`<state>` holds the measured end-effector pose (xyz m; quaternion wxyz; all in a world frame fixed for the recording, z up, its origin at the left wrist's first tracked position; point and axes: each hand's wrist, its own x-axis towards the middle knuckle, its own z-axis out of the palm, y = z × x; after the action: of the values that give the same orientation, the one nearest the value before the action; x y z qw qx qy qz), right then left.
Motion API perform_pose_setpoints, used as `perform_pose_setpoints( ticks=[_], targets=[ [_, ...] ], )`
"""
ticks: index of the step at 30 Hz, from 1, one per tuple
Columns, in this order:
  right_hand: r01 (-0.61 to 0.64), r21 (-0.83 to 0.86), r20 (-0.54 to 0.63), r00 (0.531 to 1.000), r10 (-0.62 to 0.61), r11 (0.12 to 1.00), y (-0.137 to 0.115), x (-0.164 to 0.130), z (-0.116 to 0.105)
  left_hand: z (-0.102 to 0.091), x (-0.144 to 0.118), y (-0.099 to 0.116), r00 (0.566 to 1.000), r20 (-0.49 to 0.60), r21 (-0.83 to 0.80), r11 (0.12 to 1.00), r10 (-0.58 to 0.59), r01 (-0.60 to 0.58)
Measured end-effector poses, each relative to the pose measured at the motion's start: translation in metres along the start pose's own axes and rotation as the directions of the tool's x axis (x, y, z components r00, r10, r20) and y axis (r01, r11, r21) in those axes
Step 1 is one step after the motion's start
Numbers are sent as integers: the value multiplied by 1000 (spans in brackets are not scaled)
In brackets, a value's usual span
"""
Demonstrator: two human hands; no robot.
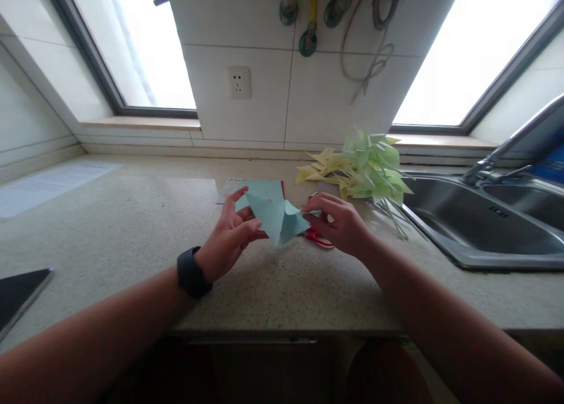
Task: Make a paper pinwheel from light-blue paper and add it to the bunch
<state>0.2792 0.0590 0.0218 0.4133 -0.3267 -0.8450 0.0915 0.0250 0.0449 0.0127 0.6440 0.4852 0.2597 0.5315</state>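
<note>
The light blue paper (pixel 275 216) was held just above the counter (pixel 132 228), the left hand (pixel 229 239) and right hand (pixel 339 222) both pinching it with their fingers. It looked only partly folded, while finished green and yellow pinwheels (pixel 370 169) lay in a pile beside the sink (pixel 484 228).

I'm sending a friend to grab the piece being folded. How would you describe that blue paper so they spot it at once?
Start at the steel sink on the right, then move left along the speckled counter. Past the pile of green and yellow pinwheels, the left hand and right hand hold the blue paper. It alone is pale blue, partly folded.
</note>
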Motion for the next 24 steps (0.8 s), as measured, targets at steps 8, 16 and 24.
perform_pose_setpoints(
  ticks=[8, 16, 24],
  targets=[
    [-14, -70, -5, 1000, 14, 997, -3, -2, 3, -9, 2, -14, 989, 82, 151, 980, 121, -132],
    [17, -35, 13, 1000, -17, 999, 1, -1, 3, -17, 8, -16, 944, 48, 481, 821, 326, -308],
    [9, -34, 54, 999, -7, 999, 2, -2, 1, -18, 4, -11, 924, 75, 669, 668, 375, -325]
  ],
)
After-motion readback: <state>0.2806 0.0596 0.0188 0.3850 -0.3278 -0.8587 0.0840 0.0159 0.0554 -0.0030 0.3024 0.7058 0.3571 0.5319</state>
